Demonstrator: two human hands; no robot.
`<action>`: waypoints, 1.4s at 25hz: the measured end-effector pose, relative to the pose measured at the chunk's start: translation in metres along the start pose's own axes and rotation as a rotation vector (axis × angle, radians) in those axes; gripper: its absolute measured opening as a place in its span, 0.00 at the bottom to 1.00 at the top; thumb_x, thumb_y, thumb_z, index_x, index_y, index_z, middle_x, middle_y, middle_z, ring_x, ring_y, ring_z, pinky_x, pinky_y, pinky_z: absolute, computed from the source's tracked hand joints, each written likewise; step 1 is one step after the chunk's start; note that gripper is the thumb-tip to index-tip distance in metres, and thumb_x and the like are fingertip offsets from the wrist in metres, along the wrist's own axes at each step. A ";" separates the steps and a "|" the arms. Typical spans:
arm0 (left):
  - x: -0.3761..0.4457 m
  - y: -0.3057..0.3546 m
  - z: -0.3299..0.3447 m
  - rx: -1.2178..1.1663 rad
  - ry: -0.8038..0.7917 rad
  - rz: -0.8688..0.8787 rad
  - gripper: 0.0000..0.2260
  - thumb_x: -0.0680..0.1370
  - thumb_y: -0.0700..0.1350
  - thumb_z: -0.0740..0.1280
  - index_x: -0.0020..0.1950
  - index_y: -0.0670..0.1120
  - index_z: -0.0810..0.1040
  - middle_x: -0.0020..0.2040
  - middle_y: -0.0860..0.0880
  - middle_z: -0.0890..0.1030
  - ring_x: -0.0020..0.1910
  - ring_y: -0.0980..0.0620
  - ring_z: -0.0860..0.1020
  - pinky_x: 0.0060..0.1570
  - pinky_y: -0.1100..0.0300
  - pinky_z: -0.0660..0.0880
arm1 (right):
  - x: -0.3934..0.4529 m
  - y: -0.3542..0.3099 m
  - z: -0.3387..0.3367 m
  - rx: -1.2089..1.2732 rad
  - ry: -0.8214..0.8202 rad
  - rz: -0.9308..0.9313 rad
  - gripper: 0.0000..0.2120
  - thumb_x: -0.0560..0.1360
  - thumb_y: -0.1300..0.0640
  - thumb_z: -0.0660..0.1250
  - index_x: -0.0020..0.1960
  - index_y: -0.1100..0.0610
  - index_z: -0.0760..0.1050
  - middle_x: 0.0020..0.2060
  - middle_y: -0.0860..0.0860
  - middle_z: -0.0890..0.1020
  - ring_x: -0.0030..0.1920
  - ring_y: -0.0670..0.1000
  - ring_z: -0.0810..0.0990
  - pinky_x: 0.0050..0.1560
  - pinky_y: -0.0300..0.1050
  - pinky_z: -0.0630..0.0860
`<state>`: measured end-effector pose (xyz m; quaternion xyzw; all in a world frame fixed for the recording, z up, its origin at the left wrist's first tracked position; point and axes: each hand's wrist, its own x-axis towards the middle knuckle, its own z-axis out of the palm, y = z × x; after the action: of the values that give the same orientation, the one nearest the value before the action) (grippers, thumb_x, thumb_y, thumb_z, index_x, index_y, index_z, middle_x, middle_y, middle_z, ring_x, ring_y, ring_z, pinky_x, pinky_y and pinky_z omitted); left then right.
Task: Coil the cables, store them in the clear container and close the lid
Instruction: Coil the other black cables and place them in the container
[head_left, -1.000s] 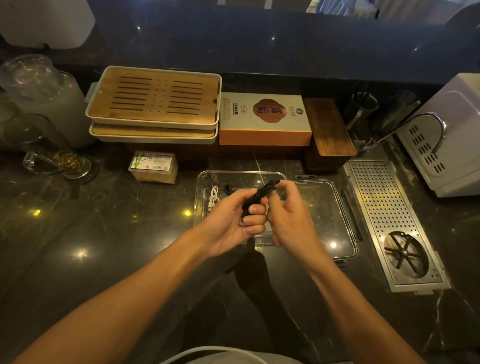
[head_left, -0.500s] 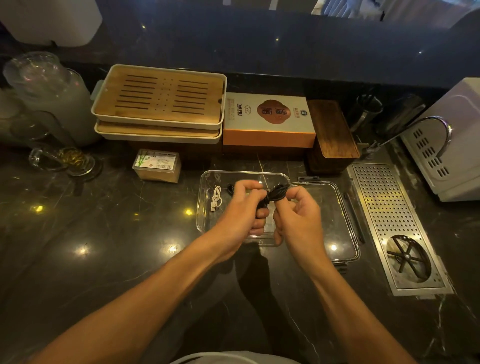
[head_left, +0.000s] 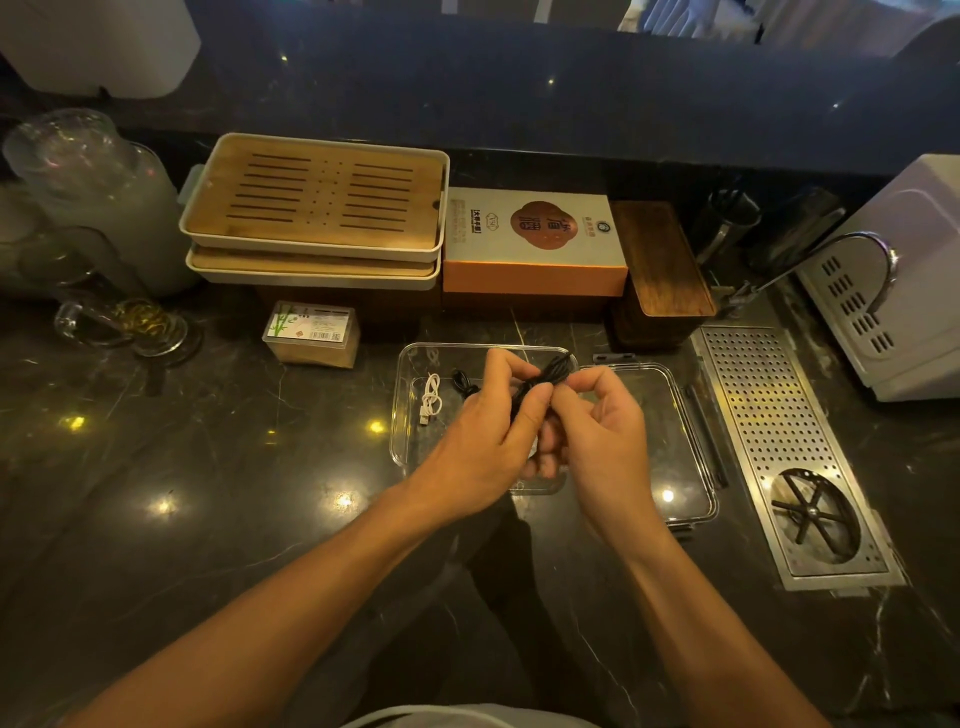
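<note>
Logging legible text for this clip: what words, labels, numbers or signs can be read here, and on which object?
Orange and white box: large Chinese characters in a brown emblem, small print at its left edge; too blurred to quote reliably.
Small clear box: white label with a barcode, a red mark and green bamboo drawing; print too small to read.
Clear container, lid, cables, trays: no text visible.

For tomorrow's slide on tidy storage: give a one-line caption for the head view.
Both hands, left and right, bundle a black cable above the open clear container, white cable inside, lid alongside.
</note>
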<state>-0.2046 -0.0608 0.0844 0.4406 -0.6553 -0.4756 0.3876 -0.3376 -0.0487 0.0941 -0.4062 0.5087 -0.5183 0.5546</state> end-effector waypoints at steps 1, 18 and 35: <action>0.000 0.001 0.001 -0.047 0.012 -0.008 0.06 0.85 0.44 0.58 0.59 0.44 0.66 0.34 0.50 0.78 0.31 0.54 0.80 0.34 0.59 0.78 | -0.001 0.001 0.001 0.014 -0.020 -0.028 0.03 0.83 0.64 0.62 0.50 0.62 0.71 0.26 0.57 0.75 0.21 0.52 0.74 0.23 0.43 0.76; 0.005 -0.005 0.005 -0.557 0.134 -0.269 0.07 0.85 0.49 0.58 0.56 0.47 0.73 0.32 0.46 0.69 0.26 0.52 0.67 0.22 0.65 0.65 | 0.004 -0.010 0.005 0.217 -0.066 0.254 0.12 0.80 0.54 0.70 0.43 0.62 0.80 0.32 0.60 0.81 0.23 0.47 0.78 0.29 0.43 0.81; 0.002 -0.005 -0.008 -0.348 0.068 -0.173 0.06 0.86 0.45 0.57 0.53 0.44 0.70 0.29 0.47 0.71 0.25 0.47 0.66 0.24 0.57 0.61 | 0.005 -0.013 0.009 0.360 -0.040 0.474 0.11 0.80 0.54 0.70 0.44 0.61 0.78 0.26 0.50 0.74 0.24 0.45 0.76 0.33 0.43 0.83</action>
<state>-0.1966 -0.0657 0.0816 0.4375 -0.5095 -0.5982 0.4372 -0.3310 -0.0564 0.1072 -0.1816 0.4782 -0.4481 0.7331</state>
